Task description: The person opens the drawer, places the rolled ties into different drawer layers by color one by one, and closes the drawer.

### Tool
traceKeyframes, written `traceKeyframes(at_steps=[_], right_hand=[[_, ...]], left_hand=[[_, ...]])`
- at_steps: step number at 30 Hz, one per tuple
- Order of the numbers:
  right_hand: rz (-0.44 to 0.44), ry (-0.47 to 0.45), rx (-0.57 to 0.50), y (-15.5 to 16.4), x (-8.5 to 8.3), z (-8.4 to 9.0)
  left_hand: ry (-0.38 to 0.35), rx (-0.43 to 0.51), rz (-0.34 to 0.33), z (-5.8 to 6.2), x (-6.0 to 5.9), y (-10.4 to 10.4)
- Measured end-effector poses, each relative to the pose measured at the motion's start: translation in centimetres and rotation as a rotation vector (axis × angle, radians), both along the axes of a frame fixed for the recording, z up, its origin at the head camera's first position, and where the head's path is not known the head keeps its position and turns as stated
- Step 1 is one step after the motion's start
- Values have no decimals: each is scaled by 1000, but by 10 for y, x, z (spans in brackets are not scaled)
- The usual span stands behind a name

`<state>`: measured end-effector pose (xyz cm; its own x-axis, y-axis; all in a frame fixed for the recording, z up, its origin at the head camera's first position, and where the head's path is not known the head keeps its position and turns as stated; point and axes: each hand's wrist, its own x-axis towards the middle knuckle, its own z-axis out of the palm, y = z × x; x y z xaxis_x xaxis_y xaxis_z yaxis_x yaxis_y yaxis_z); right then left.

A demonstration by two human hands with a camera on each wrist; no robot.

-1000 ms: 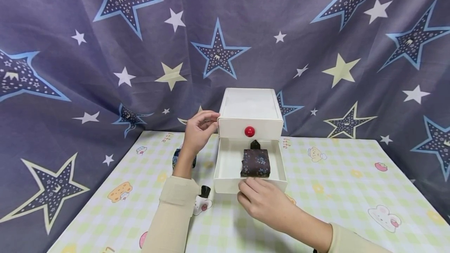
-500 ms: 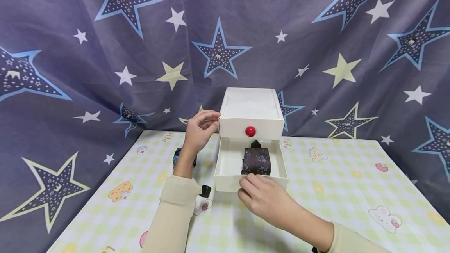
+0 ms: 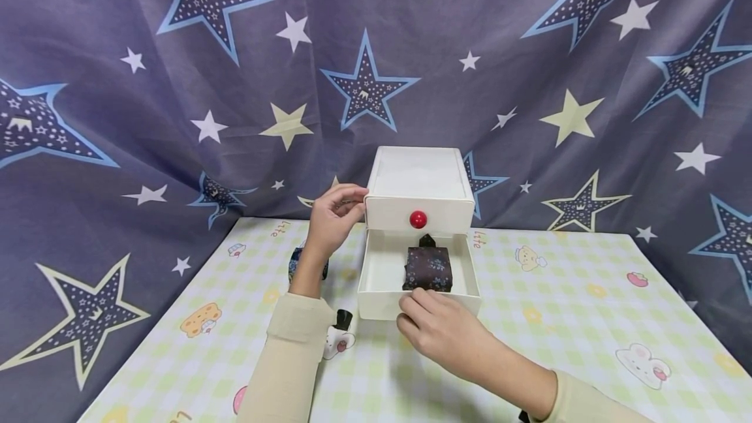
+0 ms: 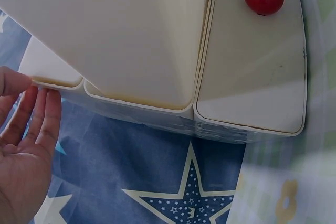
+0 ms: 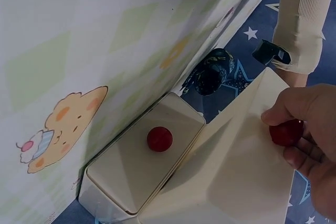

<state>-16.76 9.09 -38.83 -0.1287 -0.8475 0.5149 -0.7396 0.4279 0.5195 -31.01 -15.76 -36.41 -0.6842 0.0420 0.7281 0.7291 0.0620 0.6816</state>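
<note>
A small white drawer unit [image 3: 418, 181] stands at the back of the table [image 3: 564, 318], against a star-printed curtain [image 3: 176, 83]. Its upper drawer [image 3: 418, 217] is closed and shows a red knob [image 3: 418, 219]; the lower drawer [image 3: 418, 279] is pulled out toward the person. Inside the lower drawer lies a folded dark cloth with a small flower print [image 3: 428, 269], set slightly right of the middle, with a dark corner sticking up behind it.

The left hand [image 3: 331, 217] rests against the upper left edge of the unit, fingers bent over its front corner; the left wrist view shows the fingers [image 4: 39, 119] fairly straight along the white side, so it steadies the unit rather than grips it.

The right hand [image 3: 440, 328] is at the front wall of the lower drawer. In the right wrist view its thumb and fingers [image 5: 294, 108] pinch that drawer's own red knob [image 5: 286, 132] (hidden behind the hand in the head view).

A dark patterned roll [image 3: 296, 265] sits on the table just left of the unit, partly behind the left forearm, and a small white figure with a black top [image 3: 339, 338] stands near the left sleeve [image 3: 288, 351].
</note>
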Motion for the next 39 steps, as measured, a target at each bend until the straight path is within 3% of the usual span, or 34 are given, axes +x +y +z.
traceKeyframes(at_steps=[10,19,29,39], right_hand=[[-1,-51,6,1,-1,1],[-1,-43,-3,0,-5,2],[-7,-58,-8,1,-10,2],[-17,-38,-18,0,-17,2]], left_hand=[[-21,5,-2,2,3,1],[-34,5,9,2,3,1],[8,12,-19,1,1,1],[-12,7,-4,2,2,1]])
